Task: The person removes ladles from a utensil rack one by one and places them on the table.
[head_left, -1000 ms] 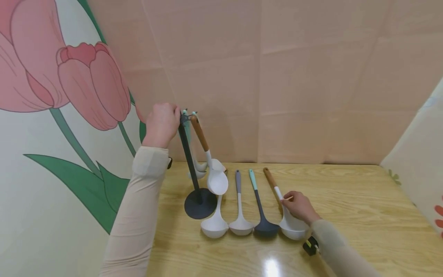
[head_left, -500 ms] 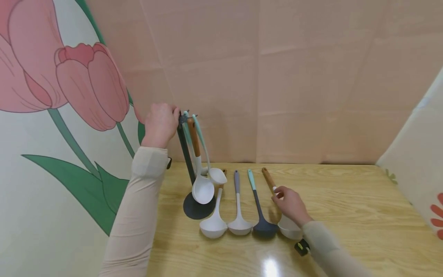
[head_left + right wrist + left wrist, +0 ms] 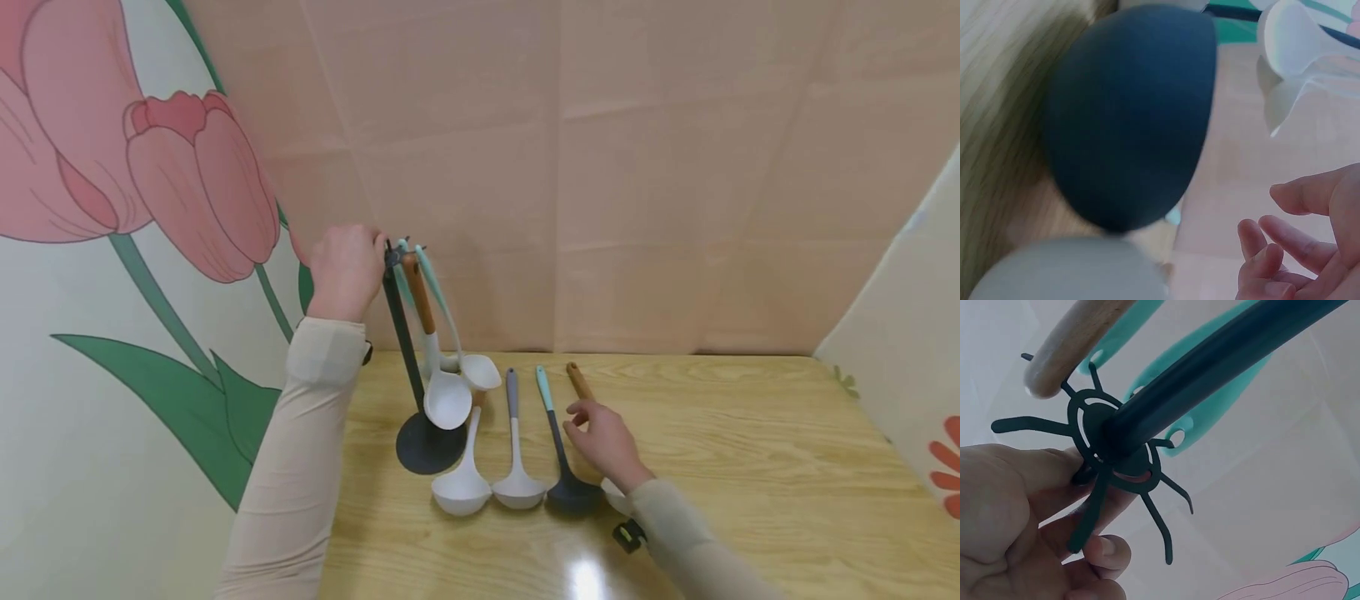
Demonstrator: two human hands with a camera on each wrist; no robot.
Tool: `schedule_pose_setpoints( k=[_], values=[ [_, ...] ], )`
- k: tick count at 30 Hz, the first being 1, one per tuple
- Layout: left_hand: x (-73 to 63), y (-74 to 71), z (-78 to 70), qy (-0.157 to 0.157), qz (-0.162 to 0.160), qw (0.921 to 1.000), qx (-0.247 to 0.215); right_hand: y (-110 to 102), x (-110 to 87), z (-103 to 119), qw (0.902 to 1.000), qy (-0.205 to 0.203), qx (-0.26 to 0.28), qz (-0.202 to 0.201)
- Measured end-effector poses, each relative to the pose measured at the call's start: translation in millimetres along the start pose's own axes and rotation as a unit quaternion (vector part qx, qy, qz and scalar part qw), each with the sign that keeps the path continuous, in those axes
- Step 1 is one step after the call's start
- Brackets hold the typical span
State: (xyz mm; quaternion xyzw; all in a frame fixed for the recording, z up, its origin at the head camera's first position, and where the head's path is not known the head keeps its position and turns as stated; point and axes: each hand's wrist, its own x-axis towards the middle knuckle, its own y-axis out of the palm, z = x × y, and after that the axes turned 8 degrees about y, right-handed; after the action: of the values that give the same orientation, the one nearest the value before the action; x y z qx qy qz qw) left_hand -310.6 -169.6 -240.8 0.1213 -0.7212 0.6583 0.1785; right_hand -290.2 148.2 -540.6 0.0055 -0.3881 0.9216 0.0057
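Note:
At the top of a dark utensil stand (image 3: 405, 342), my left hand (image 3: 345, 271) grips the hook ring (image 3: 1072, 439) between thumb and fingers. From its hooks hang a white ladle with a wooden handle (image 3: 447, 400) and several teal-handled utensils, one of them a white-bowled ladle (image 3: 481, 372). My right hand (image 3: 606, 442) holds nothing, its fingers loosely bent above the table. It hovers beside the dark ladle with a teal handle (image 3: 574, 493) and covers much of the rightmost wooden-handled ladle (image 3: 578, 381). In the right wrist view the dark bowl (image 3: 1132, 119) looms close.
Left of the dark ladle lie a grey-handled white ladle (image 3: 519, 490) and another white ladle (image 3: 461, 492), whose handle is partly behind the hanging ones. The wooden table (image 3: 780, 467) meets a pink cloth backdrop (image 3: 637, 208). A tulip-printed wall (image 3: 187, 433) stands close at left.
My right hand has moved left from the rightmost ladle toward the dark one. The hanging ladles have turned and swung on the hooks. My left hand keeps its grip on the stand.

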Motion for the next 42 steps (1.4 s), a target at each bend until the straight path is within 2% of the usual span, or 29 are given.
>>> schedule_pose_setpoints(
  k=[6, 12, 21, 29, 33, 42],
  values=[
    [-2.4, -2.9, 3.7, 0.005, 0.008, 0.9999, -0.009, 8.9, -10.0, 23.2, 0.9998, -0.006, 0.018, -0.008],
    [-5.9, -4.6, 8.8, 0.008, 0.0, 0.9994, -0.033, 19.5, -18.2, 43.8, 0.9991, -0.015, 0.037, -0.015],
    [-3.5, 2.2, 6.7, 0.006, -0.027, 0.997, -0.072, 27.0, -7.6, 69.3, 0.9944, -0.047, 0.094, -0.002],
    [-1.7, 5.7, 4.1, -0.003, -0.037, 0.9961, -0.08, 31.8, 3.8, 93.9, 0.9853, -0.079, 0.145, 0.044],
    [-0.1, 7.3, 2.2, -0.003, -0.043, 0.9962, -0.075, 31.2, 8.5, 111.3, 0.9817, -0.093, 0.149, 0.072],
    [2.5, 10.1, -2.6, -0.01, -0.035, 0.997, -0.069, 31.8, 18.2, 140.4, 0.9713, -0.138, 0.165, 0.103]
  ],
)
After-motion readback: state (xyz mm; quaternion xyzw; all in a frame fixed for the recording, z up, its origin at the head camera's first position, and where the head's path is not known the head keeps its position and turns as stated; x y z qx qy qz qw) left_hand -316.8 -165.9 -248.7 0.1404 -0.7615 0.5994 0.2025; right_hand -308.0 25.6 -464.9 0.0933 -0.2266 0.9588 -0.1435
